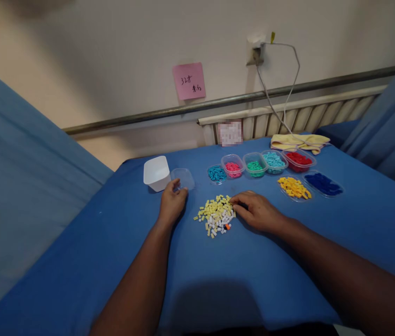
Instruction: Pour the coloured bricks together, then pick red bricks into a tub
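Observation:
A loose pile of small toy bricks (217, 212), mostly pale yellow and white with a few orange and black ones, lies on the blue cloth before me. My right hand (257, 211) is at the pile's right edge. Its fingertips and thumb come close together there; any brick between them is too small to make out. To the left of the pile, my left hand (172, 201) has its thumb and fingers at the near rim of a shallow clear plastic container (184, 177), which looks empty. A deeper white tub (156, 173) stands just beyond that hand.
Clear containers of sorted bricks stand behind and right of the pile, including pink (232, 170), red (299, 159), orange-yellow (294, 187) and dark blue (323, 183). A yellow cloth (299, 143) lies at the back, under a hanging white cable (270, 103). Blue curtains flank the table.

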Motion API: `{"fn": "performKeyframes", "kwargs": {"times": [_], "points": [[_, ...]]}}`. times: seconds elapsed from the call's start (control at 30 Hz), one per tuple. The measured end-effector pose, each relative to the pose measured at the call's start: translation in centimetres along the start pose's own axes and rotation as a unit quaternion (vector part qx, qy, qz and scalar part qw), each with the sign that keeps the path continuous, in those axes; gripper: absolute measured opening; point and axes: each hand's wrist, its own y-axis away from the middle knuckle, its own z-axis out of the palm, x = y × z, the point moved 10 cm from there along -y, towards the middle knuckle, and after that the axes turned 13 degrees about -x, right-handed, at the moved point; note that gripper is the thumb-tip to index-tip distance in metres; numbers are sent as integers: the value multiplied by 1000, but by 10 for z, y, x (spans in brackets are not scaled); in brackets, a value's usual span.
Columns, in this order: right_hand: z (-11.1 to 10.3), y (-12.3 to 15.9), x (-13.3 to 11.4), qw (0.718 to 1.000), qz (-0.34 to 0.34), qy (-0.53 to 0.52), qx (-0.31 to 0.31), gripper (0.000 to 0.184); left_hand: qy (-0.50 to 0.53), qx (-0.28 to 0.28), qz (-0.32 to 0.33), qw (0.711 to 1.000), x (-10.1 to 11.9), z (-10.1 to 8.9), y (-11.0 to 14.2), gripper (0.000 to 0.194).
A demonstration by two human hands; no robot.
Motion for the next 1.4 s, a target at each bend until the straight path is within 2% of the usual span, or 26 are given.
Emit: {"fn": "performKeyframes", "kwargs": {"times": [0.07,0.13,0.27,0.43,0.57,0.67,0.73,0.87,0.97,1.17,1.27,1.4], "points": [[0,0,0,1000,-3,3,4,16,-44,-3,16,999,2,-2,-1,60],[0,-1,0,1000,-3,2,6,15,-131,13,39,991,7,-6,-1,53],[0,-4,2,1000,8,-8,10,16,-297,17,59,953,14,0,-3,41],[-4,-8,9,998,30,-44,28,19,-349,-12,67,935,21,19,-16,30],[-4,-9,12,997,39,-57,31,20,-383,-20,64,921,31,23,-27,33],[-5,-9,15,996,45,-70,40,19,-404,-13,83,911,47,30,-27,38],[-5,-11,16,995,43,-73,46,19,-412,-29,112,904,61,45,-25,38],[-6,-12,17,995,42,-76,54,18,-424,-126,190,877,86,94,-18,29],[-8,-11,18,994,46,-85,57,18,-427,-160,214,864,97,111,-14,29],[-9,-12,17,992,47,-97,59,17,-434,-164,169,870,94,96,-8,39],[-8,-13,20,992,59,-97,56,17,-434,-159,90,882,85,87,-2,42],[-8,-13,21,992,60,-93,65,18,-464,-90,-26,881,84,80,6,72]]}}
